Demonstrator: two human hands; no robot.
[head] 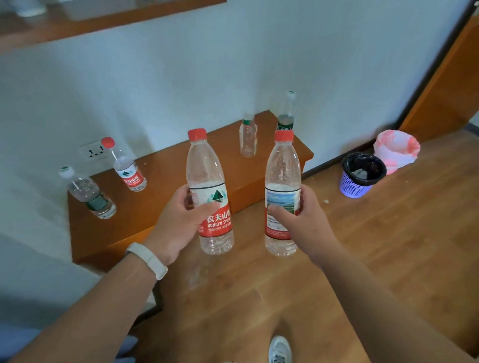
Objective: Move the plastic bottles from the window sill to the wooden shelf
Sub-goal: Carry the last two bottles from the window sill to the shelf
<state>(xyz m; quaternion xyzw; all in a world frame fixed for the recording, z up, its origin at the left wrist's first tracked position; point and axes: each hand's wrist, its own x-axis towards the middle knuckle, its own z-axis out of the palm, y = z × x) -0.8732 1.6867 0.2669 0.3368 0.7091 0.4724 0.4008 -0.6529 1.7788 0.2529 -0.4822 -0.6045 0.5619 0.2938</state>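
My left hand grips a clear bottle with a red cap and red label, held upright. My right hand grips a second red-capped bottle, also upright. Both hang in the air in front of a low wooden shelf against the white wall. Several bottles stand on that shelf: a red-label one and a green-label one at the left, a small clear one and a tall green-label one at the right. A higher wooden shelf runs across the top left.
A wall socket sits above the low shelf's left end. On the wooden floor at the right stand a purple bin with a black liner and a pink-and-white bin. An orange door is at the far right. My shoe shows below.
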